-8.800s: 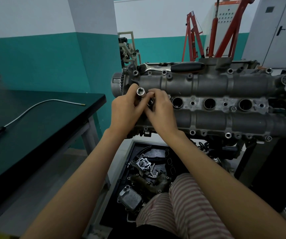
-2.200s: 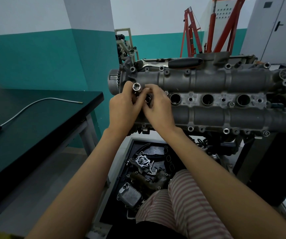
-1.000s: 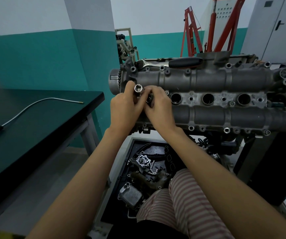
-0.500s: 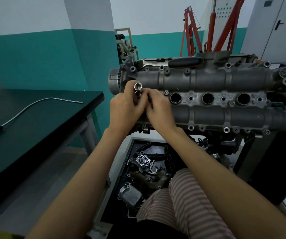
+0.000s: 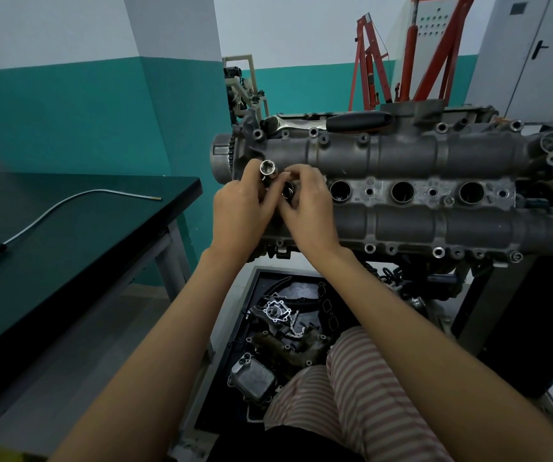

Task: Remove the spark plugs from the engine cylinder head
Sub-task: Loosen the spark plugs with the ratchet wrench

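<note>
At the left end of the cylinder head [image 5: 401, 161], both hands meet over the first of four plug holes in the row. Left hand [image 5: 240, 215]: fingers curled round a shiny socket [image 5: 267, 168], which stands with its open mouth toward the camera, just left of that first hole [image 5: 288, 191]. Right hand [image 5: 308, 208]: fingers bent and gathered at the rim of the same hole, fingertips touching those of the left hand; whether they pinch anything cannot be told. No spark plug is visible; any plug would lie deep in a hole, its long axis running straight down the bore, away from the fingers. Three open holes [image 5: 402, 191] lie to the right of the hands, well apart from them. A ratchet handle [image 5: 358, 122] rests on the far edge of the cylinder head, beyond the hands. Judgement: the socket must be lined up with the bore axis before it goes in, and the left hand is the nearer one.
</note>
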`<state>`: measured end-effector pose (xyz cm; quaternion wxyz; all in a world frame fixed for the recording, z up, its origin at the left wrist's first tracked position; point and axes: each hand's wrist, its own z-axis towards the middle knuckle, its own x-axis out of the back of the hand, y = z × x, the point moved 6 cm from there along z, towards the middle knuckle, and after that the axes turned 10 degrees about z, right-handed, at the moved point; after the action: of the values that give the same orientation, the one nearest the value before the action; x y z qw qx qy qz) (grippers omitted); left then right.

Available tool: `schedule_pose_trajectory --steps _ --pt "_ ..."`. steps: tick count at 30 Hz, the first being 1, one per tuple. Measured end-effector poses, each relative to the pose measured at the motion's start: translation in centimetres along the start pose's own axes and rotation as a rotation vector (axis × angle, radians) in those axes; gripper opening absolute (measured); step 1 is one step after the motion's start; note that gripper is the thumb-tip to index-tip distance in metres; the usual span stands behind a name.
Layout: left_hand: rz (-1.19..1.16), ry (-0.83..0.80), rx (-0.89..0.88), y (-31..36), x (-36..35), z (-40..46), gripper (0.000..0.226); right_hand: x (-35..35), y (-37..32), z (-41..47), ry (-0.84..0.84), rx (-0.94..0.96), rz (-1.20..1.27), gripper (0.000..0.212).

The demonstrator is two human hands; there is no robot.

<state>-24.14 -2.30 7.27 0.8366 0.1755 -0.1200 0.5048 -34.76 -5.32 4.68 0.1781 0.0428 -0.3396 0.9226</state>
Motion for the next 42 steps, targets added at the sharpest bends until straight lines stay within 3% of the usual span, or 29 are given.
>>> schedule_pose_trajectory --steps 7,11,16,21,28,37,42 --pt "-0.046 0.0 0.055 -0.18 -0.03 0.03 0.031 -0.06 -0.12 0.18 -0.001 0.006 -0.032 0.01" --pt "-0.038 0.002 0.089 -0.22 -0.15 0.14 0.031 -0.25 -0.42 0.13 -0.051 0.04 -0.04 0.018" --pt "-0.022 -0.016 -0.025 0.07 0.15 -0.2 0.031 -0.34 -0.47 0.04 -0.084 0.055 -0.057 0.021" --pt "-0.039 0.008 0.015 -0.25 0.11 -0.12 0.024 -0.21 -0.36 0.1 -0.034 0.014 -0.055 0.028" --pt "-0.04 0.011 0.032 -0.14 0.1 -0.08 0.029 -0.16 -0.4 0.03 -0.053 0.013 -0.064 0.013" --pt "-0.034 0.005 0.014 -0.35 0.06 -0.15 0.023 -0.31 -0.5 -0.02 -0.074 0.037 -0.057 0.033" --pt "-0.041 0.019 0.05 -0.42 -0.09 -0.08 0.027 0.02 -0.22 0.09 -0.015 0.006 -0.014 0.017"
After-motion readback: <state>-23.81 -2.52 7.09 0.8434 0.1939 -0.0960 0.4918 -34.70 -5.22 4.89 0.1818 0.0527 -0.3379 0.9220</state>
